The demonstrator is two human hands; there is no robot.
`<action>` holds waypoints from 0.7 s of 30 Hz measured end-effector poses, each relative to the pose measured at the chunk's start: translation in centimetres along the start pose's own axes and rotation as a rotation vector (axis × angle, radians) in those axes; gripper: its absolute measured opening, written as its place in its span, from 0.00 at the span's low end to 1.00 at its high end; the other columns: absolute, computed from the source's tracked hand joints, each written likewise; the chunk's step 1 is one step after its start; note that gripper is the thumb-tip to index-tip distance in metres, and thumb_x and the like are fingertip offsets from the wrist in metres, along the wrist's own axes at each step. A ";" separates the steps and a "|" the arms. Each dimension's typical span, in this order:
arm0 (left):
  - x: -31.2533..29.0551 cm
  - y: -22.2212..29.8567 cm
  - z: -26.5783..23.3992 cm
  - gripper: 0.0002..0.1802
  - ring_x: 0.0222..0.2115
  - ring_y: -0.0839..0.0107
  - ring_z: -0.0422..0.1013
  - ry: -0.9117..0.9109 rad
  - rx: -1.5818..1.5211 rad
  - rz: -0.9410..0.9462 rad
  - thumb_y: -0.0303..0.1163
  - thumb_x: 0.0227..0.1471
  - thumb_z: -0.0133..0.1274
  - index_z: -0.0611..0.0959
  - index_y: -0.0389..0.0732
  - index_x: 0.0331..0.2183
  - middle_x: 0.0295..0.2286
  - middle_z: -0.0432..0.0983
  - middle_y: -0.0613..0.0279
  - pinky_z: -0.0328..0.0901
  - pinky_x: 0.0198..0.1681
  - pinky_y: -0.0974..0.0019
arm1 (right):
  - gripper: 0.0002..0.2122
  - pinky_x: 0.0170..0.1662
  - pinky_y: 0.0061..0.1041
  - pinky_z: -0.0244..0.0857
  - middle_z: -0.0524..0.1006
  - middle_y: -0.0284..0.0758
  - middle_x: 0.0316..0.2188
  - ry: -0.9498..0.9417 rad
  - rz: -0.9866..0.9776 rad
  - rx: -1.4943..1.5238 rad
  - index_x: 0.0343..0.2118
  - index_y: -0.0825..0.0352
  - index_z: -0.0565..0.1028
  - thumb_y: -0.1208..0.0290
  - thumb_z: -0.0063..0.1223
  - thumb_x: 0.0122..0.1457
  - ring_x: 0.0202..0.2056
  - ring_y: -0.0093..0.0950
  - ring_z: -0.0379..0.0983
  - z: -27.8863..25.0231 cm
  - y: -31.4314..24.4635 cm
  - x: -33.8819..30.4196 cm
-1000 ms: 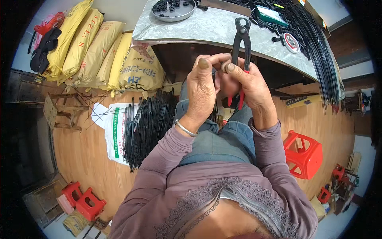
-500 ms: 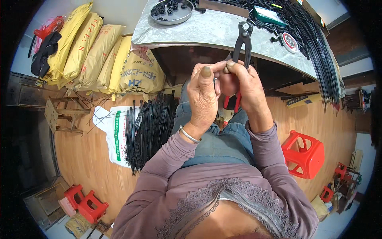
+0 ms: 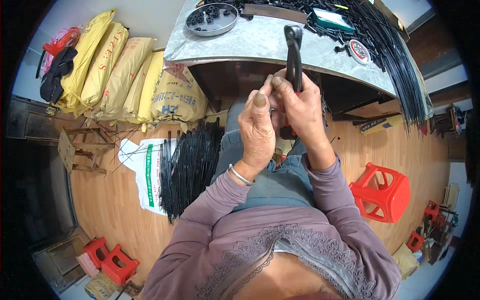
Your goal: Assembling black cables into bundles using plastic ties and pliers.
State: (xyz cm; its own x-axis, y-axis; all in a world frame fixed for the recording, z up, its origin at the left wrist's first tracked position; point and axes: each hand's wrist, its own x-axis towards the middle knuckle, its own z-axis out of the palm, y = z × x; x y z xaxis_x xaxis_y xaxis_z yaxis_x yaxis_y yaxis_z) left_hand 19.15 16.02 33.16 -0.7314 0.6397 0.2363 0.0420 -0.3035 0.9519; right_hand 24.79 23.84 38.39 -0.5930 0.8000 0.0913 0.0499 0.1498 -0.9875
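My right hand [image 3: 306, 110] is closed around a pair of black-headed pliers [image 3: 294, 57] with red on the handles. Their jaws point up, away from me, over the front edge of the worktable. Beside it, my left hand [image 3: 256, 127] has its thumb raised and its fingers bent together, nearly touching the right thumb and fingers. Whatever small thing may lie between the fingertips is hidden. Both hands are above my lap, just short of the grey worktable [image 3: 240, 42].
A round metal tray [image 3: 212, 31] of small black parts sits on the table, near a round tub [image 3: 359, 51], a green box [image 3: 332, 20] and long black rods [image 3: 400, 75]. More black rods [image 3: 190, 170] lie to my left. A red stool [image 3: 382, 192] stands right; yellow sacks [image 3: 115, 70] lean far left.
The pliers have turned from broadside to nearly edge-on and shifted slightly left. My right hand has rolled with them, and its thumb has moved left, close to the left fingertips.
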 end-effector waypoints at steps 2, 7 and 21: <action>0.0 0.4 -0.2 0.38 0.18 0.85 0.57 -0.034 -0.152 -0.129 0.60 0.61 0.31 0.75 0.35 0.50 0.24 0.62 0.73 0.52 0.18 0.80 | 0.09 0.19 0.17 0.57 0.68 0.27 0.15 -0.113 0.159 0.182 0.32 0.69 0.73 0.67 0.50 0.61 0.17 0.16 0.64 -0.4 0.3 0.2; 1.0 0.8 -1.1 0.35 0.19 0.86 0.58 0.032 -0.324 -0.222 0.58 0.60 0.34 0.78 0.35 0.46 0.27 0.64 0.71 0.53 0.19 0.81 | 0.09 0.20 0.16 0.53 0.66 0.25 0.17 -0.288 0.212 0.489 0.28 0.67 0.70 0.66 0.49 0.61 0.17 0.14 0.58 -1.5 2.4 0.2; 1.4 1.0 -0.9 0.36 0.18 0.87 0.64 -0.025 -0.257 -0.121 0.58 0.60 0.32 0.78 0.34 0.43 0.27 0.75 0.67 0.62 0.17 0.83 | 0.08 0.19 0.14 0.53 0.68 0.26 0.19 -0.286 0.130 0.244 0.31 0.68 0.72 0.68 0.50 0.61 0.18 0.13 0.59 -0.2 1.6 -1.2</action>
State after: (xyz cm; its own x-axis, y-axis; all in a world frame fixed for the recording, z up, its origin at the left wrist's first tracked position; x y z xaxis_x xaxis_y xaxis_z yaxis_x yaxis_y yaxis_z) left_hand 17.53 15.97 34.27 -0.7032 0.6986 0.1322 -0.2204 -0.3910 0.8936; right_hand 25.74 23.26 36.76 -0.7959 0.6039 -0.0422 -0.0323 -0.1119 -0.9932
